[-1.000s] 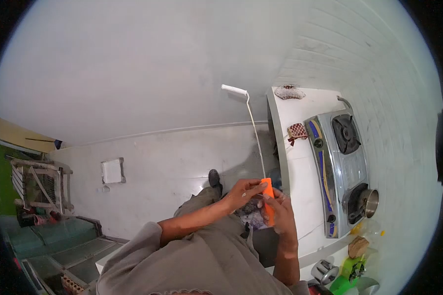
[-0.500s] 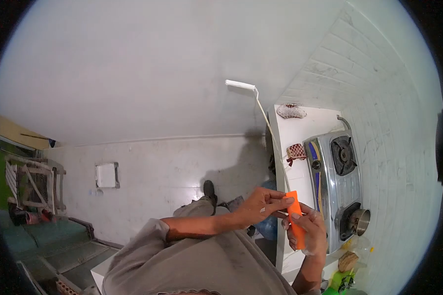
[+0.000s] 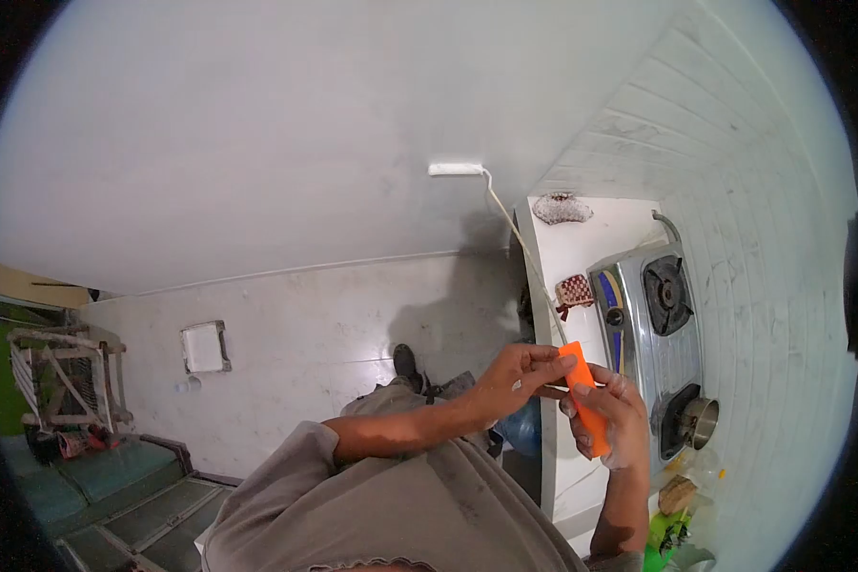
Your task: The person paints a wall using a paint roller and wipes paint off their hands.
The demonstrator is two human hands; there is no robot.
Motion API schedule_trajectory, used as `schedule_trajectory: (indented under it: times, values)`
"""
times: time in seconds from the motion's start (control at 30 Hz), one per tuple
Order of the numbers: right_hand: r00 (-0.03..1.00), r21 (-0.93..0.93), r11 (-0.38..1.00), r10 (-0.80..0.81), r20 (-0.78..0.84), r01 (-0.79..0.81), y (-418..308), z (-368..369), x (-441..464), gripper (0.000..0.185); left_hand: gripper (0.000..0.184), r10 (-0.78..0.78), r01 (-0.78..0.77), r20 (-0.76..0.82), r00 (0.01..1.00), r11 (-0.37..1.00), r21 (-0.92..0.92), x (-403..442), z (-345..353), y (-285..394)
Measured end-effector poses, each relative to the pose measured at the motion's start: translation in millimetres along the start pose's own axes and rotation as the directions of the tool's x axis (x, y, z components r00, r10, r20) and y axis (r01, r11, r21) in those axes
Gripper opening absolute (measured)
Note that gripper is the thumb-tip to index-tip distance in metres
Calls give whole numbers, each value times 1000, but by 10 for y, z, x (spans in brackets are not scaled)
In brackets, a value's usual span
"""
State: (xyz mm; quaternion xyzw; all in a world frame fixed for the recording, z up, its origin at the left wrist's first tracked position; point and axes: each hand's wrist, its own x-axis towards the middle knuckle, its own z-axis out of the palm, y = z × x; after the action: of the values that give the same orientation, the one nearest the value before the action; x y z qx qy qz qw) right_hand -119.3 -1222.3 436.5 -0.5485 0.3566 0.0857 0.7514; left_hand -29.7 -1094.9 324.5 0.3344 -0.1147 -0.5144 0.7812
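A paint roller with a white sleeve point(image 3: 457, 170) rests against the grey-white wall. Its long thin rod point(image 3: 526, 250) runs down to an orange handle point(image 3: 586, 400). My left hand point(image 3: 520, 381) pinches the handle's upper end, near the rod. Lower down, my right hand point(image 3: 615, 415) has its fingers wrapped round the same handle, with the thumb across its face. White smears show on both hands.
At the right, a counter point(image 3: 574, 250) bears a gas stove point(image 3: 653, 329), a metal pot point(image 3: 702, 423), a checked cloth point(image 3: 574, 293) and a speckled pad point(image 3: 562, 208). A paint tray point(image 3: 205, 347) lies on the floor. A wooden stool point(image 3: 67, 377) stands at the left.
Both hands and the orange handle have moved right, over the counter. The roller head has gone from tilted to nearly level, and the rod now slants more. The view has shifted somewhat.
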Motion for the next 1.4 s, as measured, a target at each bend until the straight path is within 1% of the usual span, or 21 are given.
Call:
schedule_trajectory:
  times: [0.1, 0.2, 0.3, 0.4, 0.47, 0.5, 0.53, 0.63, 0.67, 0.77, 0.87, 0.9, 1.0, 1.1, 1.17, 1.2, 1.27, 1.37, 1.4]
  values:
    - [1000, -18, 1000, -1, -16, 1, -51, 37, 150, 25, 38, 2, -2, -10, 1000, 1000, 2, 87, -99, 41]
    - [995, 20, 1000, 25, -97, -23, -30, 37, 363, 24, 40, -24, 24, -19, 1000, 1000, -2, 195, -208, 84]
    - [999, -11, 999, 44, 17, -44, -83, 10, 637, 25, 40, -36, 36, -77, 996, 999, -7, 373, -422, -28]
    - [997, -10, 997, 71, 25, -70, -13, -44, 935, 23, 37, -29, 27, -147, 989, 1000, -12, 527, -625, -131]
    - [995, -45, 997, 70, 76, -67, 45, -77, 1129, 21, 35, -11, 3, -199, 980, 999, -41, 615, -771, -264]
    - [992, -64, 996, 76, 104, -70, 97, -117, 1244, 21, 35, -11, 0, -221, 975, 999, -50, 665, -853, -319]
    - [984, -59, 998, 41, 173, -32, 194, -194, 1392, 19, 34, -14, -1, -249, 969, 998, -63, 695, -923, -379]
    - [973, -21, 992, 130, 193, -128, 396, -282, 1830, 18, 33, -8, -31, -330, 944, 993, -110, 844, -1102, -502]
    - [975, -13, 989, 147, 165, -146, 476, -283, 1956, 17, 32, -9, -40, -356, 934, 991, -130, 895, -1165, -555]
    - [978, -28, 992, 124, 167, -121, 697, -288, 2320, 13, 33, -61, -8, -463, 884, 989, -145, 1060, -1440, -765]
    - [983, -79, 991, 121, 140, -110, 939, -288, 2671, 12, 32, -114, 5, -514, 850, 978, -208, 1231, -1840, -1044]
    - [983, -88, 990, 125, 132, -114, 1023, -287, 2773, 12, 31, -117, -2, -524, 843, 975, -221, 1253, -1905, -1073]
    - [991, -127, 991, 53, 126, -37, 1338, -303, 3096, 12, 31, -141, -11, -540, 830, 963, -269, 1305, -2139, -1206]
    - [992, -24, 997, 76, 101, -74, 1571, -262, 3307, 13, 33, -176, -6, -534, 827, 947, -322, 1381, -2520, -1425]
    - [993, -41, 994, 100, 70, -97, 1777, -238, 3538, 11, 31, -210, -9, -544, 812, 928, -371, 1442, -2666, -1470]
    - [992, -50, 993, 109, 56, -106, 1804, -200, 3569, 10, 31, -200, -20, -535, 821, 926, -377, 1442, -2738, -1486]
    - [988, -23, 993, 118, 103, -116, 1856, -183, 3594, 12, 30, -179, -40, -515, 838, 922, -386, 1421, -2852, -1545]
    - [981, 7, 995, 92, 172, -95, 1853, -248, 3554, 13, 28, -160, -48, -551, 819, 938, -344, 1383, -2788, -1564]
    - [978, 17, 996, 83, 191, -88, 1850, -287, 3520, 13, 28, -177, -9, -547, 818, 947, -321, 1355, -2695, -1509]
